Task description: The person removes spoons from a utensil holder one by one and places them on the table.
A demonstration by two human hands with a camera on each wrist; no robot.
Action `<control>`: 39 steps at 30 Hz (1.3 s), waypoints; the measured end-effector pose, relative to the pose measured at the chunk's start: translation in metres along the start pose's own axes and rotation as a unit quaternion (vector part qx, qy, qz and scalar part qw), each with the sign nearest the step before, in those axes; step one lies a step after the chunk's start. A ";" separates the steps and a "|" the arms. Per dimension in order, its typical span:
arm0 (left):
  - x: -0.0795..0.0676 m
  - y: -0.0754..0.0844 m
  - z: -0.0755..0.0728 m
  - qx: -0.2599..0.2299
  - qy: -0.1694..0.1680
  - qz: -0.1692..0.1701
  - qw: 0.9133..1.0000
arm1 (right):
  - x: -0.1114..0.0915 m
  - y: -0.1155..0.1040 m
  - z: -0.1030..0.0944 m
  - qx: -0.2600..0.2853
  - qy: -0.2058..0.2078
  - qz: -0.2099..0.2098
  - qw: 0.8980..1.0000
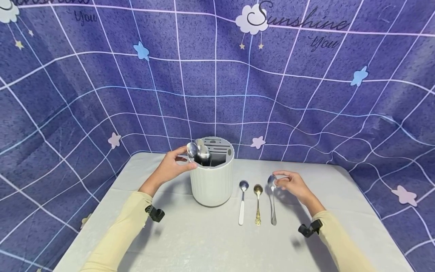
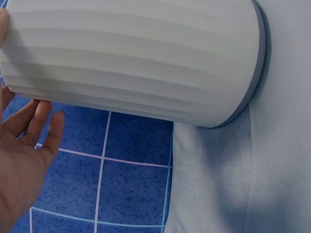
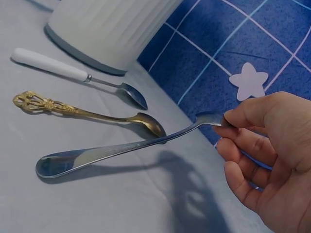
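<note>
Cream sleeves point(image 1: 119, 230) reach in from the near side. The left hand point(image 1: 170, 166) grips the rim of a white holder point(image 1: 212, 187) containing spoons point(image 1: 204, 153); the right hand point(image 1: 296, 186), farther right, pinches a silver spoon's point(image 3: 116, 149) bowl. Left of it, gold point(image 3: 90, 113) and white-handled spoons point(image 1: 241, 213) lie on the table point(image 1: 187, 241).

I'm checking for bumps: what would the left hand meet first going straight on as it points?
Most likely the white container, at once: the left hand seems to hold its rim, though depth is unclear.
</note>
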State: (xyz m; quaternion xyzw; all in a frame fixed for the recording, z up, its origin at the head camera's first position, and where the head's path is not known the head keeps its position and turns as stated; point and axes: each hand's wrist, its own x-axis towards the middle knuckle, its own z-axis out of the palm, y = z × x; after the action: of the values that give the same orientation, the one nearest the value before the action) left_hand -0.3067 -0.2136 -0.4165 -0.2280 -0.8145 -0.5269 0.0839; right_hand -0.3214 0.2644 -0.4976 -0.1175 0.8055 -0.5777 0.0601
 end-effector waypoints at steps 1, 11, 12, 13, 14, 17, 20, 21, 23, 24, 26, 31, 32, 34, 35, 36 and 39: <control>0.000 0.000 0.000 0.000 0.000 0.001 1.000 | 0.000 0.001 0.000 -0.001 0.000 0.001 1.000; 0.000 -0.001 0.000 0.004 0.001 0.007 1.000 | 0.003 0.017 0.005 0.020 0.002 0.006 1.000; 0.000 0.000 0.000 0.004 0.001 0.007 1.000 | 0.003 0.018 0.005 0.022 0.002 0.009 1.000; 0.000 0.001 0.000 0.004 0.001 0.005 1.000 | 0.003 0.019 0.006 0.023 0.000 0.008 1.000; 0.000 0.001 0.001 0.002 0.000 0.005 1.000 | 0.002 0.019 0.006 0.024 -0.001 0.010 1.000; 0.000 0.002 0.001 0.001 0.000 0.005 1.000 | 0.001 0.020 0.009 0.027 -0.004 0.014 1.000; 0.000 0.002 0.001 -0.001 0.000 0.005 1.000 | 0.000 0.021 0.011 0.032 -0.008 0.020 0.999; 0.000 0.001 0.001 -0.002 0.000 0.005 1.000 | 0.000 0.021 0.011 0.033 -0.010 0.021 0.999; 0.000 0.001 0.001 0.000 0.000 0.005 1.000 | -0.001 0.022 0.012 0.034 -0.011 0.026 0.999; 0.000 0.001 0.001 0.001 -0.001 0.004 1.000 | -0.001 0.023 0.013 0.033 -0.012 0.029 0.999; 0.000 0.001 0.001 0.005 -0.001 0.003 1.000 | -0.001 0.026 0.013 0.030 -0.011 0.034 0.999; -0.001 0.000 0.001 0.002 -0.002 -0.002 1.000 | -0.001 0.030 0.012 0.021 -0.009 0.044 0.999; -0.001 0.000 0.001 0.000 -0.002 -0.002 1.000 | -0.001 0.031 0.011 0.020 -0.011 0.045 0.999; -0.001 0.000 0.001 -0.001 -0.002 -0.001 1.000 | -0.002 0.031 0.009 0.018 -0.019 0.044 0.999; -0.001 0.000 0.001 -0.001 -0.003 -0.001 1.000 | -0.002 0.030 0.007 0.020 -0.021 0.046 0.999; -0.001 0.000 0.001 0.000 -0.003 -0.001 1.000 | -0.003 0.030 0.006 0.018 -0.026 0.046 0.998; -0.001 0.000 0.001 0.001 -0.002 -0.002 1.000 | -0.005 0.027 0.002 0.005 -0.044 0.044 0.998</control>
State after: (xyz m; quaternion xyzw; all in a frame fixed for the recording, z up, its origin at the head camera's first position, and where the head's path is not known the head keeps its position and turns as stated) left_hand -0.3055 -0.2132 -0.4173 -0.2271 -0.8158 -0.5257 0.0813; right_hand -0.3192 0.2726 -0.5238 -0.1074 0.8038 -0.5725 0.1211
